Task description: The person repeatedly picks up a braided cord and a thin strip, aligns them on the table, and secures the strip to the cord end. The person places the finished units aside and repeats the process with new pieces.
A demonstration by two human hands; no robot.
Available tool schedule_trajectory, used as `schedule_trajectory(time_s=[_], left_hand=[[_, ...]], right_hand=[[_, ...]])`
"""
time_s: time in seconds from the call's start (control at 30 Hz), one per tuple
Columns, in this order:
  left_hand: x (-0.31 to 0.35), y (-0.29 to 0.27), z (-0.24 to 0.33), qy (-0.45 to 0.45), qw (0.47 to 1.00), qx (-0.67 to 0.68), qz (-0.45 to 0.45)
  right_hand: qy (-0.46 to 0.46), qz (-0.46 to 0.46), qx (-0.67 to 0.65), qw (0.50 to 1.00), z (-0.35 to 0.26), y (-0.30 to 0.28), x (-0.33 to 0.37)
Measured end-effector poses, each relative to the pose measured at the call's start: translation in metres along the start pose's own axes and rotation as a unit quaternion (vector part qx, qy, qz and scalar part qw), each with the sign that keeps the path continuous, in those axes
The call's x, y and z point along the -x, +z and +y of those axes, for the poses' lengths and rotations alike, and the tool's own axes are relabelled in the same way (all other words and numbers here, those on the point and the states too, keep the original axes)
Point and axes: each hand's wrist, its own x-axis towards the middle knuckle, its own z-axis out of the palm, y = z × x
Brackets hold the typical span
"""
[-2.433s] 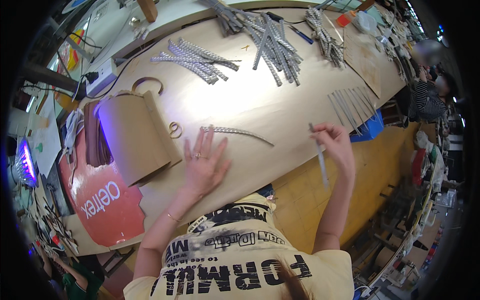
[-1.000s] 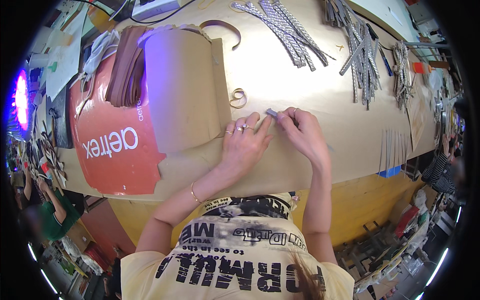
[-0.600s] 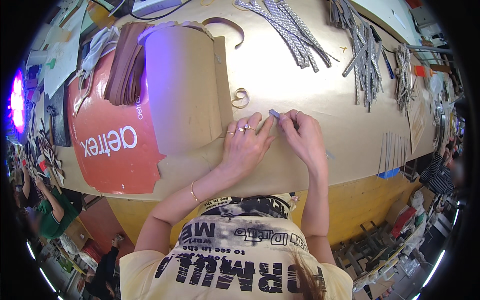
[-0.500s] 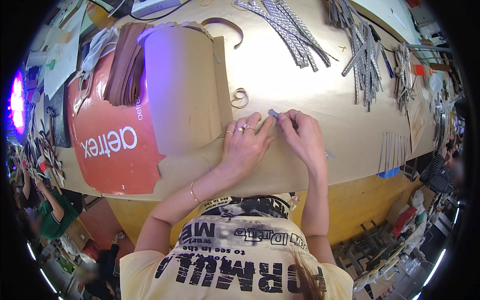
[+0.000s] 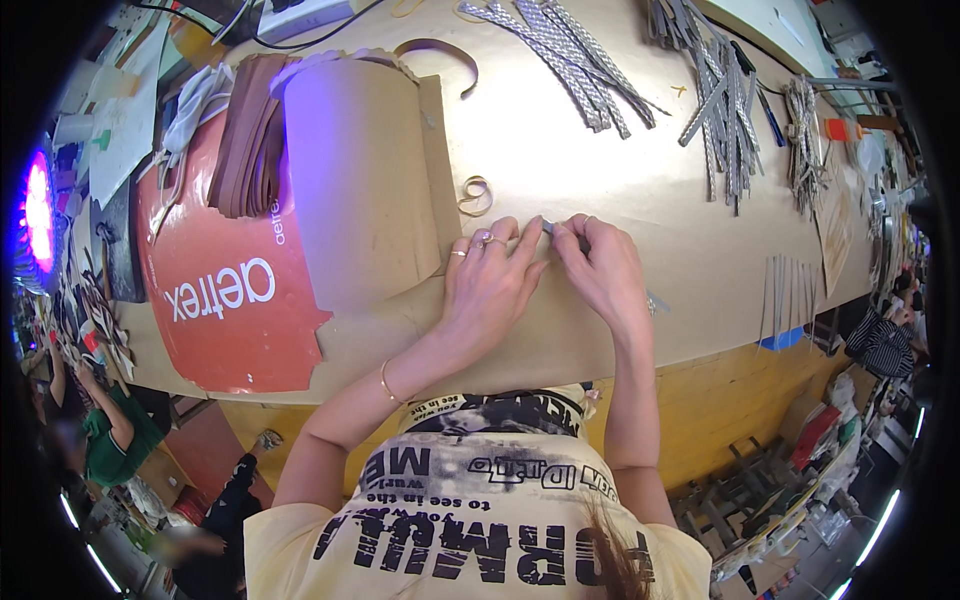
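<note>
A short, narrow grey strip is at the middle of the table, between my two hands. The thumb and fingers of my right hand are closed in a pinch on its right end. My left hand rests palm down to the left, with rings on its fingers. Its index fingertip meets the strip's left end, while the thumb lies apart from the index finger. Beyond my left hand is a small curled tan strip. My fingertips cover much of the grey strip.
Brown paper covers the table. A large tan roll, stacked brown strips and a red sheet lie left. Braided grey strips and more bundled strips lie at the back. Thin grey strips hang over the right edge.
My left index fingertip has moved slightly up onto the strip's left end, covering more of it. My right hand keeps its pinch almost in place.
</note>
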Motion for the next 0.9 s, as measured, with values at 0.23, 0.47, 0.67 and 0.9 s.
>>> schedule_trajectory(time_s=[0.23,0.47,0.67,0.9], left_hand=[[-0.002,0.005,-0.001,0.030,0.997,-0.069,-0.002],[-0.002,0.008,0.002,0.047,0.985,-0.168,-0.015],[-0.005,0.006,0.004,0.056,0.979,-0.194,-0.012],[-0.006,0.003,0.006,0.055,0.980,-0.188,-0.034]], right_hand=[[-0.003,0.019,0.019,1.000,0.001,0.002,0.003],[0.068,0.037,0.008,0.997,0.025,-0.014,0.017],[0.059,0.060,-0.002,0.996,0.032,-0.013,0.021],[0.073,0.049,0.016,0.996,0.028,-0.015,0.021]])
